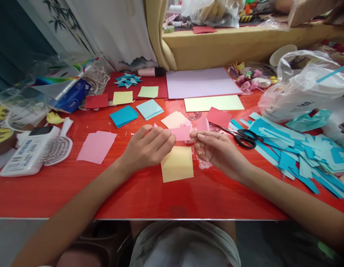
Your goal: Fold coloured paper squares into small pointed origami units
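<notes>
A folded pink paper (pixel 181 133) is held up between my two hands at the middle of the table. My left hand (pixel 151 144) grips its left end, the fingers curled over it. At its right end, my right hand (pixel 216 146) pinches the edge between thumb and fingertips. Below the hands lies a pale yellow paper square (pixel 177 165). Behind them are a peach paper square (pixel 172 119), another pink piece (pixel 203 124) and a red paper square (pixel 219 117). Black-handled scissors (pixel 245 138) rest just right of my right hand.
Teal paper strips (pixel 300 148) are heaped at the right, beside a plastic bag (pixel 305 89). Pink squares (pixel 96 147), blue squares (pixel 124 116) and a hairbrush (pixel 60 146) lie left. A lilac sheet (pixel 201 82) and a blue folded paper star (pixel 128 79) are at the back.
</notes>
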{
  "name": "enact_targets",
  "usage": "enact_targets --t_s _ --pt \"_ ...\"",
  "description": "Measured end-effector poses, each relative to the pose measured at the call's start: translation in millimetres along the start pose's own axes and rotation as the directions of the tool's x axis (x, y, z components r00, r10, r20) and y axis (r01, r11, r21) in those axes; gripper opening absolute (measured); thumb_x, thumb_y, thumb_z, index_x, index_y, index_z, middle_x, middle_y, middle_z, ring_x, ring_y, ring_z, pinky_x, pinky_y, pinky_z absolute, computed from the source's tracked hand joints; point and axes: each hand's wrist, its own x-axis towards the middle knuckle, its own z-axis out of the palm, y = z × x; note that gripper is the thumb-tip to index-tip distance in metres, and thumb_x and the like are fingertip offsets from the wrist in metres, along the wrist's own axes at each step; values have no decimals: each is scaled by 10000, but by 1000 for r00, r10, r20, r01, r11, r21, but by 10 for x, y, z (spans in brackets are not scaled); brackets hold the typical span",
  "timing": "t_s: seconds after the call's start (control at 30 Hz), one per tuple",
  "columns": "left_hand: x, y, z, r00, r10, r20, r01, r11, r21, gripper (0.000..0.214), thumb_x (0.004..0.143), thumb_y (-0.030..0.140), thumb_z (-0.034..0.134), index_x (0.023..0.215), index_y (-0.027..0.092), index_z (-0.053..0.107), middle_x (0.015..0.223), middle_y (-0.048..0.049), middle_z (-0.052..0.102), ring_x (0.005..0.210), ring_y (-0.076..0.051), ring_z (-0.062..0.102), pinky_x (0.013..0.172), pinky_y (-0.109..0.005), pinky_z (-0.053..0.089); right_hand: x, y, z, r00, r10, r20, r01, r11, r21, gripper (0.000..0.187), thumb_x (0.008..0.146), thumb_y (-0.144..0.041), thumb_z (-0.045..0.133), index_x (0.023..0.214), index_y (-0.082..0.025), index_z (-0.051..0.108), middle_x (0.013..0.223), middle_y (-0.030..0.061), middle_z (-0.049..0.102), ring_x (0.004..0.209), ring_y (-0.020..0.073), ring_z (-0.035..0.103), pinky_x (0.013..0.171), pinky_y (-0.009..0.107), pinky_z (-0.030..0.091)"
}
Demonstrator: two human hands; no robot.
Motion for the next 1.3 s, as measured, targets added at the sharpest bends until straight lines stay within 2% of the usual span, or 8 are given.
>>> enact_targets --t_s 0.2,0.43,0.67,0.9,1.0,1.13,1.2,1.3 --pt "-9 -46 -29 997 -6 -81 9 999 34 210 877 165 417 1024 241 546 886 -35 638 806 -187 565 710 -361 371 -8 10 5 1000 -1 26 1 1000 22 139 793 -243 608 913 -188 650 896 27 588 585 51 484 471 175 396" --pt "39 -400 -125 926 -373 53 370 927 64 225 909 275 347 987 228 553 933 -84 604 871 -232 552 735 -394 362 45 16 -44 1000 -13 -25 13 1000 18 187 769 -255 616 946 -195 613 875 8 567 577 55 467 455 181 378" --pt "-105 -622 149 917 -372 145 351 924 152 254 895 280 362 757 189 556 744 -60 598 750 -209 548 648 -346 332 76 39 -77 999 8 -41 -8 1000 7 177 773 -268 600 932 -190 586 853 3 531 562 60 446 454 193 360" --pt "-78 -619 67 902 -407 142 384 908 168 230 899 271 356 837 192 563 823 -66 606 799 -215 535 656 -354 324 80 -40 -107 989 -142 -47 131 975 -180 125 821 -246 516 919 -192 571 798 -8 480 499 55 370 436 231 281" --pt "-56 -620 19 873 -464 150 429 877 216 247 911 268 336 891 181 566 855 -76 601 802 -213 524 657 -360 316 111 -127 -182 905 -413 -100 302 791 -532 97 837 -247 493 895 -200 556 744 -3 482 496 73 350 459 252 276" --pt "-46 -609 15 851 -507 133 471 851 233 259 917 279 334 897 180 572 864 -72 596 807 -210 516 666 -365 312 197 -188 -334 752 -658 39 221 197 -955 204 807 -291 552 991 -203 539 837 40 541 575 115 428 544 285 320" --pt "-44 -599 16 848 -515 128 479 846 233 267 923 285 326 902 183 572 860 -57 590 805 -192 508 675 -363 320 244 -185 -404 759 -649 52 87 21 -996 317 776 -319 582 1058 -186 529 898 73 566 596 137 454 539 287 309" --pt "-40 -583 10 851 -509 128 470 847 248 290 931 286 299 912 190 571 859 -55 592 812 -192 508 685 -369 338 292 -171 -467 849 -529 19 -30 -84 -996 444 753 -329 584 1152 -157 488 796 66 606 611 181 508 514 279 294"
